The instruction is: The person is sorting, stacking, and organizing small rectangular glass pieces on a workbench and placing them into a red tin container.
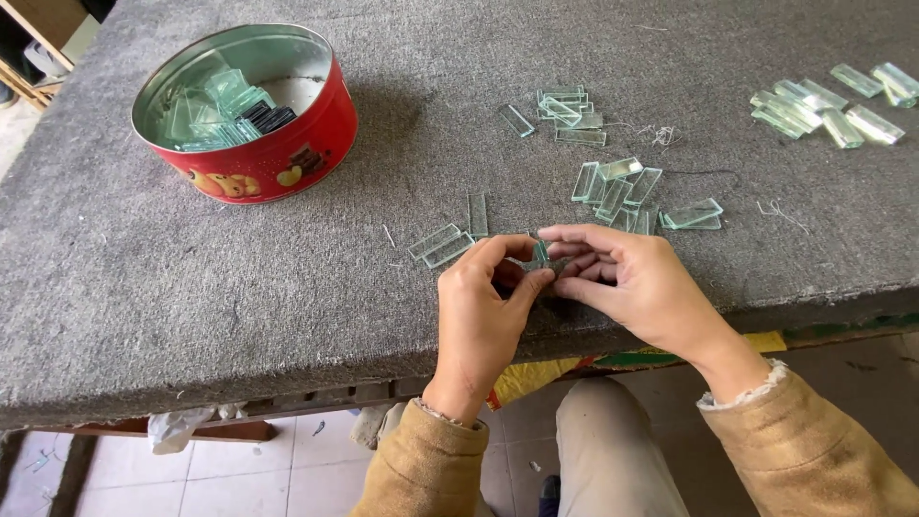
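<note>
My left hand (483,311) and my right hand (627,282) meet at the near edge of a grey felt-covered table (191,278). Together their fingertips pinch a small stack of clear greenish glass strips (541,253), held on edge between thumbs and forefingers. Loose glass strips (440,244) lie flat just left of my left hand. More strips (617,187) are scattered just beyond my right hand.
A round red tin (251,110) holding several glass pieces stands at the far left. Another cluster of strips (567,107) lies mid-table, and thicker glass blocks (828,105) lie far right. My knee (613,450) and a tiled floor show below the table edge.
</note>
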